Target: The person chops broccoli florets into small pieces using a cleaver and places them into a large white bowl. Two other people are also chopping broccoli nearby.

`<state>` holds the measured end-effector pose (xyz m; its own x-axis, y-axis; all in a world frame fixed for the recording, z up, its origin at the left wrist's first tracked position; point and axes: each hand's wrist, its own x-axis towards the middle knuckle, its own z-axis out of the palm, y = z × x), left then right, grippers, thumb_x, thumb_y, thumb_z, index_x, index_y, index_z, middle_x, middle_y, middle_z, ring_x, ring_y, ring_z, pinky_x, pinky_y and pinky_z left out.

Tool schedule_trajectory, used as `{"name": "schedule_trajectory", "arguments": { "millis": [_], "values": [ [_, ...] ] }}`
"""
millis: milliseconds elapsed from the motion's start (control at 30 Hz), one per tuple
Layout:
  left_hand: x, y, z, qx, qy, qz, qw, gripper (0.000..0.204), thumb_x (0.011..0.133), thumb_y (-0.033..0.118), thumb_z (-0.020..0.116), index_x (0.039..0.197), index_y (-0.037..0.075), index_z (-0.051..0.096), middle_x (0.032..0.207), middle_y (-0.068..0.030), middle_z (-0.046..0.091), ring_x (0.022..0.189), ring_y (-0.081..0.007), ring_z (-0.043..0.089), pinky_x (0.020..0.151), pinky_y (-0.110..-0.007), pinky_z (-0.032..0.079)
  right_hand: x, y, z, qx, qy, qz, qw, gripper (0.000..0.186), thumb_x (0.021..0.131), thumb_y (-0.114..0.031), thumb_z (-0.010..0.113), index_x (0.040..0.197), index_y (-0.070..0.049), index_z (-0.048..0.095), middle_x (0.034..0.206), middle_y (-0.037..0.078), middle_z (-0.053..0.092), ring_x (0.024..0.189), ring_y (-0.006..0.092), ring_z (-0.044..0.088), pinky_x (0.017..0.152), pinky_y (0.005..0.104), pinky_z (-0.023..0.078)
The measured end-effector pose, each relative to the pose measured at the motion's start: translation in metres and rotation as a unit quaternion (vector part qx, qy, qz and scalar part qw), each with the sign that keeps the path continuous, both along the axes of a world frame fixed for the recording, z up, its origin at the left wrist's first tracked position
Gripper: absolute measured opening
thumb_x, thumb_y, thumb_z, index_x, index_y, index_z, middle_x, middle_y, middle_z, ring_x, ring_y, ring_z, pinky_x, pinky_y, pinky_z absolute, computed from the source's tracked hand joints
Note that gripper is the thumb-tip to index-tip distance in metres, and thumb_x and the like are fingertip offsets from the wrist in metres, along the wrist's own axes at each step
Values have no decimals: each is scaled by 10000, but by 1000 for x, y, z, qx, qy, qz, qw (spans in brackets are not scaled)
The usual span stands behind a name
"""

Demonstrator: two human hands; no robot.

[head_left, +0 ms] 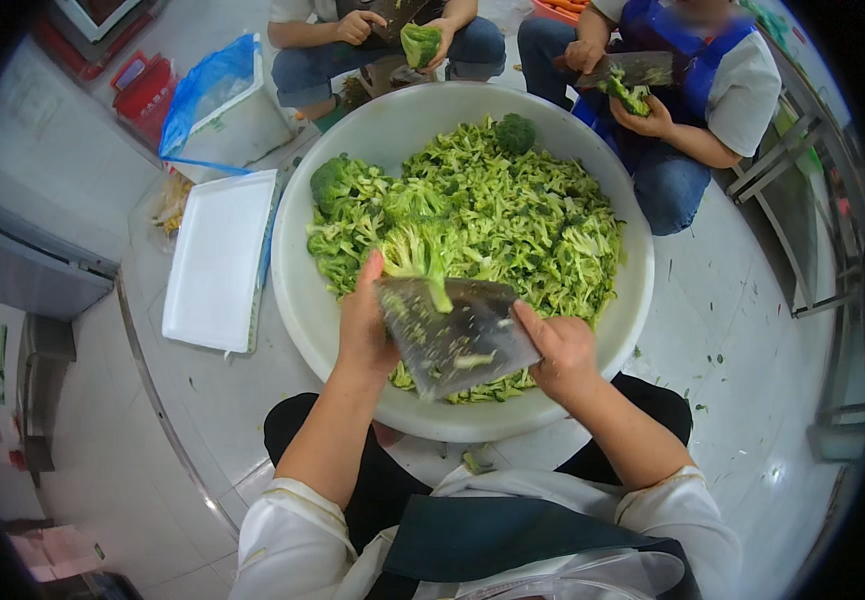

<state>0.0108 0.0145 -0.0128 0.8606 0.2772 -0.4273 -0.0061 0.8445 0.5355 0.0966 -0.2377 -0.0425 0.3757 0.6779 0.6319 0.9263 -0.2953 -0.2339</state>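
Note:
My right hand (561,352) is closed on a wide cleaver (458,345), whose dark blade is spattered with green bits. The blade reaches leftward over the near part of a big white tub (473,428). In my closed left hand (365,325) is a piece of broccoli (421,252), its pale stem lying against the blade's far edge. The blade hides part of my left fingers. Below, cut broccoli pieces (513,225) fill much of the tub, with larger heads (338,185) at its left and a dark floret (515,133) at the far side.
Across the tub, one person holds a broccoli piece (421,45) and a blade. At the far right another person's hand (653,118) holds broccoli beside a cleaver (635,70). A white foam lid (218,262), a blue-lined box (238,125) and a red basket (146,92) stand left.

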Motion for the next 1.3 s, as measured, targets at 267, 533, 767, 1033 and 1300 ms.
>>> {"name": "schedule_trajectory", "arguments": {
  "millis": [267,533,767,1033,1300],
  "values": [
    [4,-17,22,96,16,40,994,491,983,422,476,1270,28,534,1145,-118,620,1015,-236,619,860,-377,513,10,-5,-18,-30,3,-47,998,531,645,24,685,1170,-52,658,686,104,594,583,280,579,556,389,467],
    [-5,-6,19,107,-7,79,991,491,947,396,595,1236,1,557,1139,-99,637,1002,-210,634,874,-363,523,10,1,-18,1,166,-121,979,398,772,-8,644,1167,-51,655,737,165,639,624,337,613,588,415,498],
    [1,-5,13,230,74,152,958,487,938,452,599,1124,3,622,1017,-107,674,850,-193,657,736,-352,539,-25,14,44,30,68,90,993,562,638,18,690,1195,-45,650,628,88,542,546,285,541,494,394,396],
    [8,2,3,395,155,-19,905,465,912,355,663,1208,2,600,974,-110,679,811,-150,642,720,-286,518,-9,0,14,38,270,-78,959,246,854,-100,660,1090,-32,649,637,123,524,497,220,496,493,356,414],
    [22,-53,-166,682,78,-319,653,567,877,466,651,1249,40,611,1138,-207,659,1036,-341,637,903,-409,496,42,-5,28,251,693,-151,659,171,898,-146,648,861,-6,558,623,32,526,480,136,508,460,294,423]
  ]
}}
